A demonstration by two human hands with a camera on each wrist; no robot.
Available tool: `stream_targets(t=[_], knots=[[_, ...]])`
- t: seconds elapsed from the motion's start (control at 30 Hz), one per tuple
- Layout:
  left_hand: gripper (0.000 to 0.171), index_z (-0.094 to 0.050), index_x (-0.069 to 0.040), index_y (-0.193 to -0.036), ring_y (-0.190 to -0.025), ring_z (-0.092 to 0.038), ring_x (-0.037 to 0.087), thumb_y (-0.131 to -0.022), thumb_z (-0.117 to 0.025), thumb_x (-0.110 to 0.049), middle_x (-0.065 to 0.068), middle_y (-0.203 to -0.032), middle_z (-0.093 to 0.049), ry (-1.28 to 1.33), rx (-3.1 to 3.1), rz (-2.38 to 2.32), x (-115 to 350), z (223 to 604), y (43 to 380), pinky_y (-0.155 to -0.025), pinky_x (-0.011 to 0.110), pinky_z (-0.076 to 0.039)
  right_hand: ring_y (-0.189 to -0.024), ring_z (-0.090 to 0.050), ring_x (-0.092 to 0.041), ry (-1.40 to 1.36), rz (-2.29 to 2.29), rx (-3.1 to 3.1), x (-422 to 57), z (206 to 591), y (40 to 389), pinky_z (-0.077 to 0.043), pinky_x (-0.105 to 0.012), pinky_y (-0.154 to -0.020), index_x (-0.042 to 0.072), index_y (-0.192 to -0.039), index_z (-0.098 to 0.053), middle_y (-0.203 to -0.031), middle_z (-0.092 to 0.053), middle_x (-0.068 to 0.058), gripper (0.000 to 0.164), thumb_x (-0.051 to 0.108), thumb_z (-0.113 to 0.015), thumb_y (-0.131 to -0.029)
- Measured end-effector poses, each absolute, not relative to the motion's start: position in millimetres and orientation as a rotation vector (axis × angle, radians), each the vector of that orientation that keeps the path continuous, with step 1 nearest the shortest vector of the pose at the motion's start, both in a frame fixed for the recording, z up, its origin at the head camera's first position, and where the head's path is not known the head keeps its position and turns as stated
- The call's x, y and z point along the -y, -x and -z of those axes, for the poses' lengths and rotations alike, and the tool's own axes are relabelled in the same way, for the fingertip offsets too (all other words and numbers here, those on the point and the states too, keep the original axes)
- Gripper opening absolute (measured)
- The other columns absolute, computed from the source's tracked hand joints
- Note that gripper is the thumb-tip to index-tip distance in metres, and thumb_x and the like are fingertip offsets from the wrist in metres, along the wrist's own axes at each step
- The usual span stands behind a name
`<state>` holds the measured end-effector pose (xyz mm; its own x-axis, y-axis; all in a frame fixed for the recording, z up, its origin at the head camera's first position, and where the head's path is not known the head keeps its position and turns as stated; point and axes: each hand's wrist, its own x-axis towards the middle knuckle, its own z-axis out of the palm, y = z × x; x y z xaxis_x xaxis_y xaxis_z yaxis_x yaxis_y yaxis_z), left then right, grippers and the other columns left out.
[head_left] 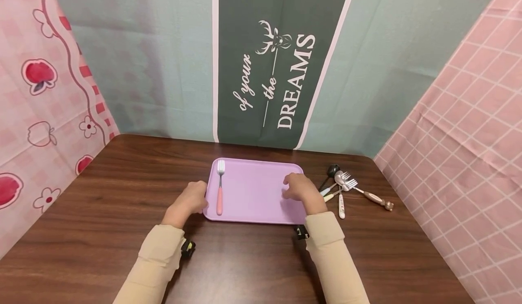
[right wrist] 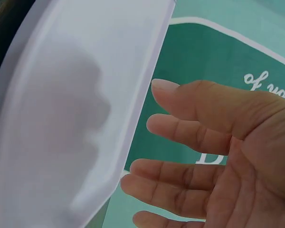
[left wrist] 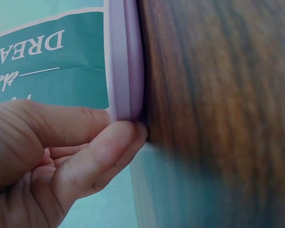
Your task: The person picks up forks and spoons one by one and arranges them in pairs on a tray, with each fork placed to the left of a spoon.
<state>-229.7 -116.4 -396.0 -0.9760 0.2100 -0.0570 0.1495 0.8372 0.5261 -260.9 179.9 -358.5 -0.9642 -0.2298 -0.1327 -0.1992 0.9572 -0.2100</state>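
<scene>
A light purple tray lies flat on the wooden table, and a fork with a pink handle rests along its left side, tines pointing away from me. At the tray's left edge, my left hand pinches the rim; the left wrist view shows the thumb on one side of the rim and fingers on the other. Over the tray's right part hovers my right hand, holding nothing. Its fingers are spread and loosely bent in the right wrist view, apart from the tray surface.
To the right of the tray lies a pile of cutlery: a black ladle-like utensil, a spoon, forks, one with a brown handle, and a patterned white handle. Fabric curtains stand behind and at both sides.
</scene>
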Motion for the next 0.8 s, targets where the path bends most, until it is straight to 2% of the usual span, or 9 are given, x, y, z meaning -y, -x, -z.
stream_targets(t=[0.33,0.6,0.8], knots=[[0.014,-0.052,-0.001,-0.066,-0.044,-0.053,0.015,-0.066,-0.058,0.011,0.006,-0.056,-0.052,-0.278,-2.901,-0.83,116,396,230,-0.042,0.025,-0.045,-0.079,-0.058,-0.028,0.259,0.289,-2.968,-207,356,260,-0.048,-0.042,-0.069,-0.001,-0.105,-0.064,-0.097,-0.063,-0.016,0.035,0.013,-0.068,-0.073],[0.013,-0.052,-0.001,-0.067,-0.043,-0.054,0.015,-0.066,-0.058,0.011,0.007,-0.057,-0.052,-0.255,-2.898,-0.833,117,396,229,-0.042,0.025,-0.045,-0.079,-0.058,-0.029,0.229,0.297,-2.974,-228,358,261,-0.049,-0.044,-0.07,-0.002,-0.105,-0.064,-0.093,-0.063,-0.016,0.034,0.014,-0.063,-0.074],[0.013,-0.052,-0.001,-0.068,-0.044,-0.054,0.015,-0.066,-0.058,0.011,0.007,-0.058,-0.052,-0.257,-2.896,-0.835,116,396,229,-0.042,0.025,-0.045,-0.073,-0.056,-0.027,0.179,0.28,-2.966,-243,359,266,-0.048,-0.044,-0.065,0.002,-0.093,-0.064,-0.085,-0.062,-0.014,0.022,0.012,-0.062,-0.074]])
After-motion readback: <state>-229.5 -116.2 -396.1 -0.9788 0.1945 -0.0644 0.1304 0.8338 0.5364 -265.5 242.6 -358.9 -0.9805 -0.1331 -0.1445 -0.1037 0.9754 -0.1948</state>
